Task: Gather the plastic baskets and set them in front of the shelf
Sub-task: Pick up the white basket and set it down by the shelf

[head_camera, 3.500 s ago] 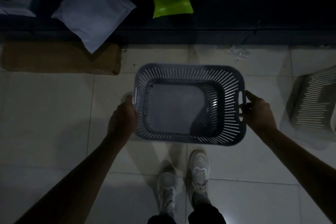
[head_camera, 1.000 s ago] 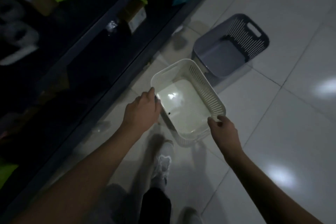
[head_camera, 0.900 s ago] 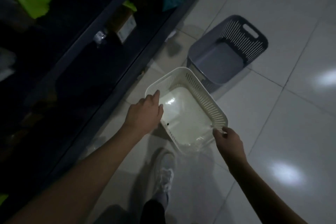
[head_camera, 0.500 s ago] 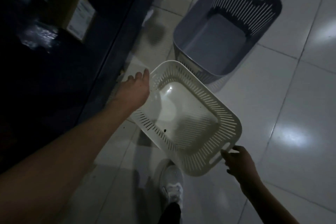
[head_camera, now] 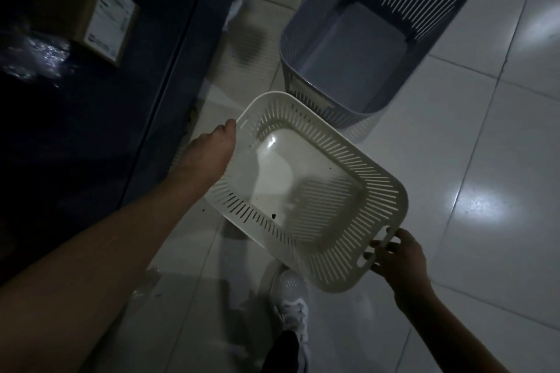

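Carrying the white basket (head_camera: 306, 191) toward the floor beside the shelf (head_camera: 169, 76) looks like the step in hand: 1 grey basket (head_camera: 363, 48) already stands on the tiles by the shelf's dark base, and this second one hangs tilted between both hands, just short of it. Going from the left, the left hand (head_camera: 209, 154) reaches forward on a long, nearly straight arm, its palm against the far rim on the shelf side; its fingers are tucked behind the rim, so I cannot tell how tightly they curl. Beyond those fingers lies the shelf base, and ahead of them the grey basket's near wall. On the right, the right hand (head_camera: 397, 254) sits low and close to the body, with its fingers (head_camera: 377, 247) hooked through the handle slot and wrapped on the near rim. Next, the move probably calls for levelling the basket and lowering it onto the floor, near the grey one, without knocking it.
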